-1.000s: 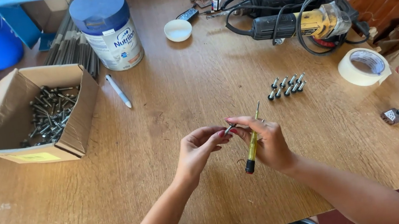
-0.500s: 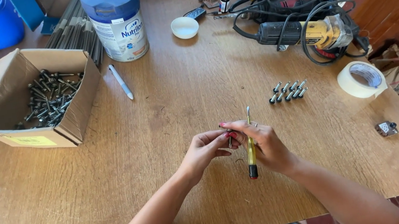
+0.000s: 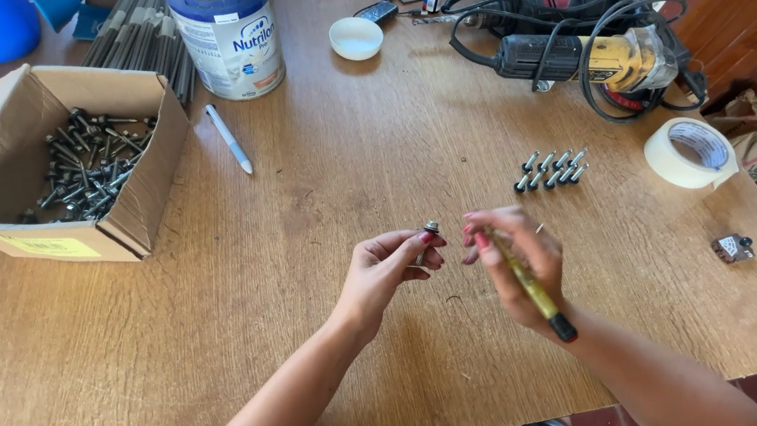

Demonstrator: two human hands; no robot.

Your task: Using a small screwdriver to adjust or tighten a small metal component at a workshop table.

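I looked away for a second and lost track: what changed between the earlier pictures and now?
The hands have drawn apart: the left hand now pinches a small screw alone, and the right hand has tipped the yellow-handled tool to a slant. Both grips remain. The row of screws, cardboard box, pen and tape roll lie unchanged.

1. Bright, even daylight covers the wooden table point(image 3: 218, 350).
2. Shadows fall short and soft, toward six o'clock.
3. Focus is sharp; slight wide-angle bending shows at the edges.
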